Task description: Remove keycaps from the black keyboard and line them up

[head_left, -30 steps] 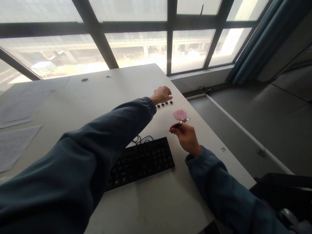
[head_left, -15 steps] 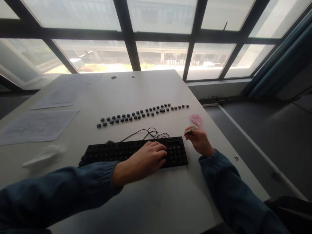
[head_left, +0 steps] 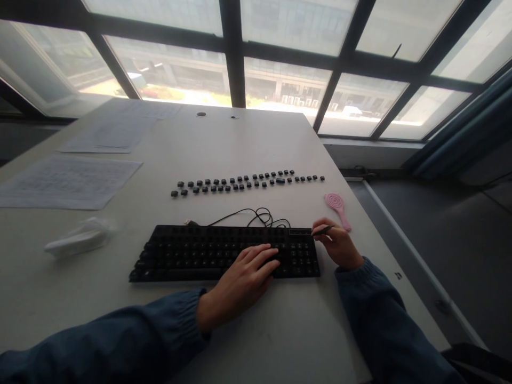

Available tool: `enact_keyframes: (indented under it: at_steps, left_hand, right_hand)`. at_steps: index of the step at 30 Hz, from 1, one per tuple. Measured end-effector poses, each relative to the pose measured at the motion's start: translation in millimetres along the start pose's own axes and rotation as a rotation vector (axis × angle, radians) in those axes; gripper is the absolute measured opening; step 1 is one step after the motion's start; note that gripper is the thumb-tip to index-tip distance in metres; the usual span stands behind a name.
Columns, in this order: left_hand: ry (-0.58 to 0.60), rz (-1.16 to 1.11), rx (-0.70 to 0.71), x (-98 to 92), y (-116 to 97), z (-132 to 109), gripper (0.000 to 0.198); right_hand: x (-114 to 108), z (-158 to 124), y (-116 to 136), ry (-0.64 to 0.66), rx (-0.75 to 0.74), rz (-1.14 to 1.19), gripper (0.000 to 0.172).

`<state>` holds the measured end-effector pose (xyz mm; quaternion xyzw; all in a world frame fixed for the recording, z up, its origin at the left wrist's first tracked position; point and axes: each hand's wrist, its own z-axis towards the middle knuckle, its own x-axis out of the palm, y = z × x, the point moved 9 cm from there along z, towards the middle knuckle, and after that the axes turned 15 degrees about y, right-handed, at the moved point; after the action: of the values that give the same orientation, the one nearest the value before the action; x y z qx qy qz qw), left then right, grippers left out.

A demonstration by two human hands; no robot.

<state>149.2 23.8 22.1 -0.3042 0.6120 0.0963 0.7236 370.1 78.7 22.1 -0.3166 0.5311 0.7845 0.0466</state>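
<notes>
The left hand (head_left: 245, 273) lies spread on the keyboard (head_left: 180, 260), seemingly steadying it — the right hand (head_left: 334, 242) pinches a dark tool (head_left: 323, 230); using it there calls for careful aim.

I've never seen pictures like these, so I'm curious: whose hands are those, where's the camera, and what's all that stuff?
There's no robot here, just one person's bare hands. Every picture comes from a camera worn on their head, looking forward and down. The left hand lies over a black keyboard; the right hand holds a thin dark tool. Beyond, on the white table, are two rows of little black pieces, probably keycaps. A pink hairbrush lies at the right, papers at the left.
</notes>
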Motion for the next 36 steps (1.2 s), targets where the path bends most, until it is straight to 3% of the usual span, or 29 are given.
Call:
enact_keyframes:
  at_steps: [10, 15, 20, 24, 29, 31, 33, 36]
  left_hand:
    - [0.058, 0.017, -0.011, 9.4, 2.0, -0.3, 0.04]
    - [0.119, 0.062, 0.002, 16.5, 2.3, 0.8, 0.05]
    - [0.109, 0.097, -0.003, 19.9, 4.5, 1.4, 0.047]
    - [0.106, 0.103, -0.005, 17.3, 4.3, 2.1, 0.046]
    - [0.099, 0.099, -0.017, 12.8, 3.6, 2.2, 0.045]
    - [0.102, 0.097, -0.016, 13.1, 2.9, 2.0, 0.044]
    - [0.102, 0.093, -0.014, 13.5, 2.0, 1.8, 0.044]
    - [0.095, 0.087, -0.017, 13.4, 1.4, 1.7, 0.044]
  right_hand:
    - [0.6, -1.1, 4.9, -0.037, 0.016, -0.136, 0.009]
    - [-1.9, -6.9, -13.1, -0.16, 0.203, -0.08, 0.016]
    - [0.6, -16.4, -21.3, -0.315, 0.346, -0.039, 0.02]
    - [3.4, -10.6, 5.5, -0.281, 0.153, -0.23, 0.012]
    - [19.9, -4.3, 43.8, 0.015, -0.173, -0.391, 0.024]
    - [21.8, -5.8, 57.0, 0.062, -0.244, -0.397, 0.028]
    - [18.7, -7.4, 66.1, 0.026, -0.265, -0.38, 0.028]
    - [7.8, -8.9, 63.8, -0.131, -0.189, -0.336, 0.021]
